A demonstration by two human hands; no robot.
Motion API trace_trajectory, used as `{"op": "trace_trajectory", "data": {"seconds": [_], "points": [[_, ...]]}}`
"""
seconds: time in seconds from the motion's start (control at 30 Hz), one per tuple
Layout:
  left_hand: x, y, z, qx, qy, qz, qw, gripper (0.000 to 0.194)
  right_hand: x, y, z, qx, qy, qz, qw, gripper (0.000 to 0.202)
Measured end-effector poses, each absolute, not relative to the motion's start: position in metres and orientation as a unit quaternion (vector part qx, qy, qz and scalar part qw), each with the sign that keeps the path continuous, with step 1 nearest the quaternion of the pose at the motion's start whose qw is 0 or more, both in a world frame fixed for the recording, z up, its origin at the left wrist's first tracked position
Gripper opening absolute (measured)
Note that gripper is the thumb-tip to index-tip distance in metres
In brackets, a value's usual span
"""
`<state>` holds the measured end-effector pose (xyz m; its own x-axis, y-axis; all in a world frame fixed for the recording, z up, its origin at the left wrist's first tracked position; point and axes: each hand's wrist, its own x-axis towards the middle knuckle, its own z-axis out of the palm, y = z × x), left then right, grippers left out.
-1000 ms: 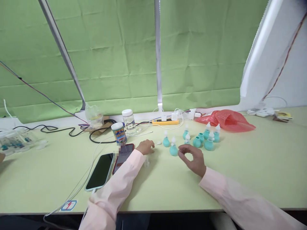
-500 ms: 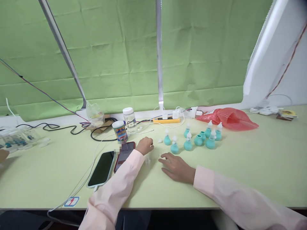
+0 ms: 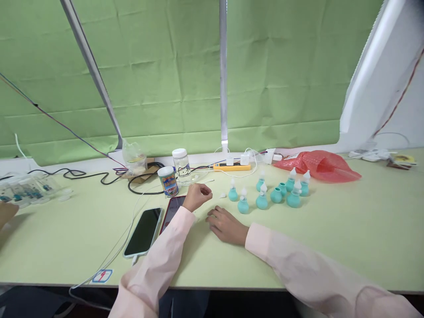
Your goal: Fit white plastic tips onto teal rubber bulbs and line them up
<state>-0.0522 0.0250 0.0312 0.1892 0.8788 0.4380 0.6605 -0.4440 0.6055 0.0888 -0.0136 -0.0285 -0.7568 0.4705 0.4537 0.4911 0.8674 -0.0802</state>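
Note:
My left hand (image 3: 198, 195) is curled into a fist just above the table, beside a red-cased phone (image 3: 172, 209); whether it holds anything is hidden. My right hand (image 3: 225, 224) lies low on the green table (image 3: 347, 229), fingers spread and fingertips touching the surface, just in front of my left hand. Several teal rubber bulbs with white tips (image 3: 261, 198) stand in a cluster to the right of both hands. The nearest bulb (image 3: 243, 204) is a little beyond my right hand. A small white cap (image 3: 222, 194) lies loose between my left fist and the bulbs.
A black phone (image 3: 144, 230) on a white cable lies at the left. Behind it stand a printed can (image 3: 168, 181), a clear jar (image 3: 181, 162) and a yellow power strip (image 3: 231, 167). A red plastic bag (image 3: 318, 164) lies far right. Another person's hand (image 3: 6, 213) shows at the left edge.
My right hand has come down from beside the bulbs and slid left across the table toward my left hand. My left hand has closed and lifted slightly.

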Motion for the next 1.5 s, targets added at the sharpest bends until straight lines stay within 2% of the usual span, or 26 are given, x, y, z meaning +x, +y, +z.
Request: {"op": "trace_trajectory", "data": {"seconds": [0.1, 0.27, 0.43, 0.6, 0.87, 1.03, 1.27, 1.5], "points": [[-0.048, 0.021, 0.021, 0.735, 0.488, 0.41, 0.231, 0.013, 0.106, -0.011, -0.032, -0.256, -0.929, 0.03, 0.266, 0.023], [-0.042, 0.009, -0.001, 0.697, 0.475, 0.447, 0.298, 0.022, 0.141, -0.018, -0.033, -0.275, -0.9, 0.135, 0.309, 0.035], [-0.028, -0.003, -0.012, 0.676, 0.469, 0.422, 0.38, 0.022, 0.153, -0.021, -0.034, -0.338, -0.829, 0.246, 0.371, 0.02], [-0.017, -0.011, -0.017, 0.682, 0.458, 0.425, 0.38, 0.021, 0.144, -0.019, -0.035, -0.377, -0.714, 0.39, 0.442, 0.009], [-0.017, -0.015, -0.01, 0.615, 0.433, 0.536, 0.384, 0.017, 0.143, -0.025, -0.025, -0.372, -0.526, 0.622, 0.445, 0.014], [-0.015, -0.019, -0.006, 0.608, 0.365, 0.534, 0.46, 0.015, 0.146, -0.023, -0.023, -0.301, -0.467, 0.724, 0.41, 0.018], [-0.008, -0.024, -0.009, 0.562, 0.351, 0.495, 0.562, 0.022, 0.148, -0.023, -0.025, -0.248, -0.401, 0.853, 0.221, 0.029], [-0.01, -0.022, -0.011, 0.56, 0.364, 0.489, 0.561, 0.021, 0.148, -0.024, -0.026, -0.241, -0.418, 0.847, 0.223, 0.032]]}}
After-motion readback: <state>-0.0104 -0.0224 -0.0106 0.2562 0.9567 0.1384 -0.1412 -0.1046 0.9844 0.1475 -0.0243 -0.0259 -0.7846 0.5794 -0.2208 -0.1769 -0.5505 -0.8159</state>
